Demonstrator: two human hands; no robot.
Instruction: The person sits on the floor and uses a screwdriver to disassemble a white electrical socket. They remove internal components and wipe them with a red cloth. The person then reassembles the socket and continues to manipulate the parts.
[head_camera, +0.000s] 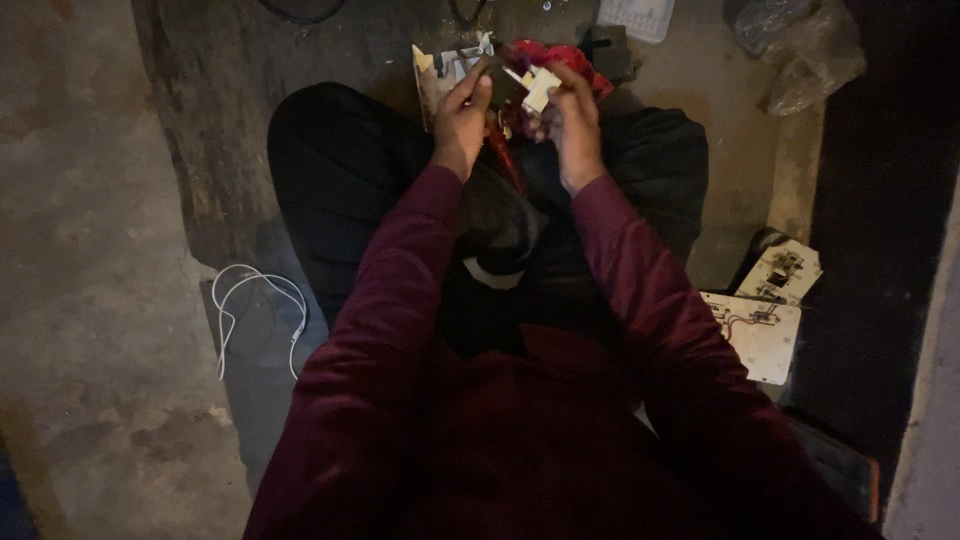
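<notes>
From the head camera, a person in a dark red sweater sits cross-legged on a concrete floor, both arms stretched forward over the lap. The left hand is clenched around the edge of a dark switch part, thumb pressed on top. The right hand has its fingers closed on a small white plastic piece just beside that part, and the two hands almost touch. The held things sit above the knees, near the top middle of the view. A red cloth lies just beyond the hands. A white cable curls on the floor to the person's left. Two white switch plates with wiring lie on the floor to the right. A crumpled plastic bag sits at the upper right.
</notes>
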